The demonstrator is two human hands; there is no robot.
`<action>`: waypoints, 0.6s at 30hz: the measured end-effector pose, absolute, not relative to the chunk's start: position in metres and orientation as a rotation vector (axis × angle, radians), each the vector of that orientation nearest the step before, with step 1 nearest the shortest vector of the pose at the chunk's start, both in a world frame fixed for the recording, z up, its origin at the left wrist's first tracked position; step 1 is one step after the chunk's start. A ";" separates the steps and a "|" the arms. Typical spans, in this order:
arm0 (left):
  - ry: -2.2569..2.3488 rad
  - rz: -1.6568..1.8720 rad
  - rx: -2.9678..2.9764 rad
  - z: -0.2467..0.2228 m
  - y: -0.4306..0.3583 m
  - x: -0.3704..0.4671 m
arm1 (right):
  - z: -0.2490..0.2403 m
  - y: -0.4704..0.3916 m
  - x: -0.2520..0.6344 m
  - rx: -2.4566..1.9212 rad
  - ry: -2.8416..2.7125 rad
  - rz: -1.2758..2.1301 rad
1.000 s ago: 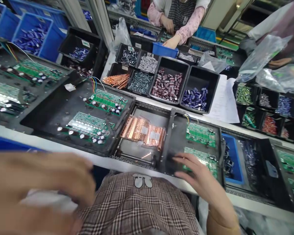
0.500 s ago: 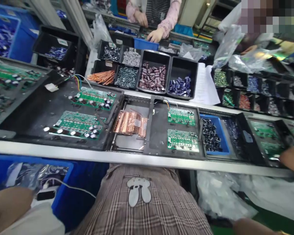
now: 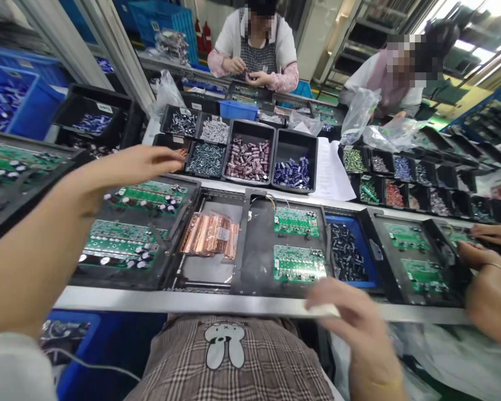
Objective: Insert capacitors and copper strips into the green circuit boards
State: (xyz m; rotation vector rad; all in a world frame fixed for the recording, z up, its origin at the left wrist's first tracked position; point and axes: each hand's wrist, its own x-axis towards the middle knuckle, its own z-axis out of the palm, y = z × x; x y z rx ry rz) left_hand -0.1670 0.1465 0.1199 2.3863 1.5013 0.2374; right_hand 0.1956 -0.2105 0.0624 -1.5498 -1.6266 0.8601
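Note:
My left hand point(image 3: 161, 161) reaches over the black bin of copper-coloured strips point(image 3: 182, 151), fingers stretched out and fingertips at the strips. Whether they touch is hidden. Below that arm lie two green circuit boards point(image 3: 121, 248) with round capacitors, in a black tray. My right hand point(image 3: 353, 317) hovers at the table's front edge, slightly blurred, its fingers curved and apart from the thumb. I see nothing in it. Nearest to it is a green circuit board point(image 3: 299, 263), one of two in another black tray point(image 3: 256, 267).
Bagged copper-coloured strips point(image 3: 211, 234) lie between the trays. A blue bin of black parts point(image 3: 347, 253) stands to the right. Behind are bins of brown capacitors point(image 3: 249, 159), blue capacitors point(image 3: 292, 171) and small screws point(image 3: 206, 159). A co-worker's hands point(image 3: 482, 256) work at right; other people sit opposite.
My left hand has come up from the lower left to the bin of copper-coloured strips. My right hand has risen from the bottom edge to the table front. The view has tilted up.

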 end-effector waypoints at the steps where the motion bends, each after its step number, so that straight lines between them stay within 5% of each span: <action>1: 1.595 0.128 2.324 0.110 0.174 -0.155 | 0.058 -0.180 0.182 -1.518 -1.828 0.985; 9: 1.955 -0.062 2.194 0.025 0.290 -0.134 | 0.017 -0.105 0.127 -1.354 -2.591 1.039; 18: 1.975 -0.119 2.172 0.015 0.308 -0.149 | 0.013 -0.054 0.093 -0.961 -2.786 1.202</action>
